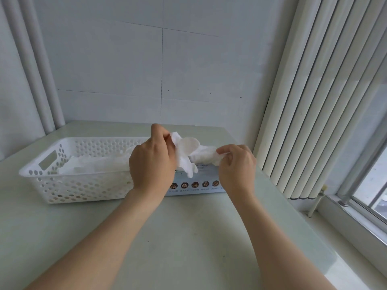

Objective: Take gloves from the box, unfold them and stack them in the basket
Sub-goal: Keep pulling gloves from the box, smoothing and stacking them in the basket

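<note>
Pale table (188,237) spreads under us, and at its left the white basket (52,173) holds a layer of flattened gloves (94,164) (how many, we cannot count). Our left hand (150,162) and right hand (236,166) each pinch an end of one crumpled glove (186,151) with curled fingers (158,130), above the box (194,186). We judge unfolding underway, with stacking still to do. Round icons line the box; their captions are too small to read.
</note>
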`<state>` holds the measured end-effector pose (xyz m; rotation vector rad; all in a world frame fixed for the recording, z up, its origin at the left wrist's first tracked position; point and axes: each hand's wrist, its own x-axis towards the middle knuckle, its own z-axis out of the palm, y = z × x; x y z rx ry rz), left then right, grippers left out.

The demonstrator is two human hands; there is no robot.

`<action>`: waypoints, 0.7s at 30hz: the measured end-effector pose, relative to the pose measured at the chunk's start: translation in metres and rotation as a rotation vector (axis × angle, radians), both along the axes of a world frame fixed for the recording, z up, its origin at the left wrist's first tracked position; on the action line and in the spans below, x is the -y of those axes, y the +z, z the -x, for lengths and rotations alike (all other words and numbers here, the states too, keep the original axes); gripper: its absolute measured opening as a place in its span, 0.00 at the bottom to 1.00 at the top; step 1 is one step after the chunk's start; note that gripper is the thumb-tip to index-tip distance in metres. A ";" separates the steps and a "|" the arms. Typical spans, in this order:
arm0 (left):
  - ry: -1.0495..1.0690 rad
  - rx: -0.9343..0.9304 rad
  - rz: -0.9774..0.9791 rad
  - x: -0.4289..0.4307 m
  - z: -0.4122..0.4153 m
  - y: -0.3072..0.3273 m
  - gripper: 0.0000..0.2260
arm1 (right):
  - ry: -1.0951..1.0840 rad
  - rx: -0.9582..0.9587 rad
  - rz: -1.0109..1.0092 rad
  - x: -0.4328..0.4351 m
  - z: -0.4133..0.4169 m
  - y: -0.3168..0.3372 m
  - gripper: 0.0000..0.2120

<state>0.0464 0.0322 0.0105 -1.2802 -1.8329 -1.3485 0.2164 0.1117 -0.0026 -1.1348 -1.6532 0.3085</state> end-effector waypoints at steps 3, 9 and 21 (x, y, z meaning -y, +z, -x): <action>-0.033 0.013 -0.005 0.000 -0.001 -0.001 0.05 | 0.136 0.120 -0.012 0.007 0.006 0.000 0.14; -0.252 0.163 -0.080 0.007 -0.003 0.007 0.13 | 0.224 0.617 -0.020 0.012 0.015 -0.012 0.16; -0.358 0.411 -0.052 0.013 -0.004 0.018 0.10 | 0.253 0.096 -0.112 0.022 0.018 0.002 0.14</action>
